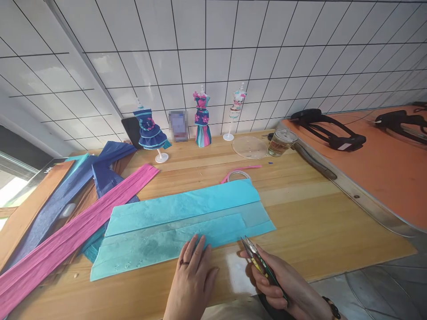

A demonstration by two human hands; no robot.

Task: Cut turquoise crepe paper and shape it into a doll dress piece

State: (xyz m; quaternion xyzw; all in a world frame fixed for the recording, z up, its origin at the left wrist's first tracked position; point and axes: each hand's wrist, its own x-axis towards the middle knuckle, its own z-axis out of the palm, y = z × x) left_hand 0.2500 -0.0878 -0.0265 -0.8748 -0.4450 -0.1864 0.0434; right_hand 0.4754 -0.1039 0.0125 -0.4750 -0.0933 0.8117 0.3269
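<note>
Head: blue sheet (183, 226) edge under L fingers (188, 251), nr snips (259, 260) in R fingers (268, 290).

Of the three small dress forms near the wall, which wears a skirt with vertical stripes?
The middle form: its skirt has vertical pink, teal and white stripes. The left form wears flared blue tiers; the right form has no long skirt.

- Bare wood opens from the blue cloth's (187, 209) right end to the table's (320, 222) right edge.
- Three dress stands (202, 118) and a glass (282, 141) break up the back edge, with gaps between.
- Heaped strips (83, 226) block the left edge.
- By the front edge, the left hand (195, 271) and the right hand (291, 273), with snips (262, 265), crowd the middle.
</note>
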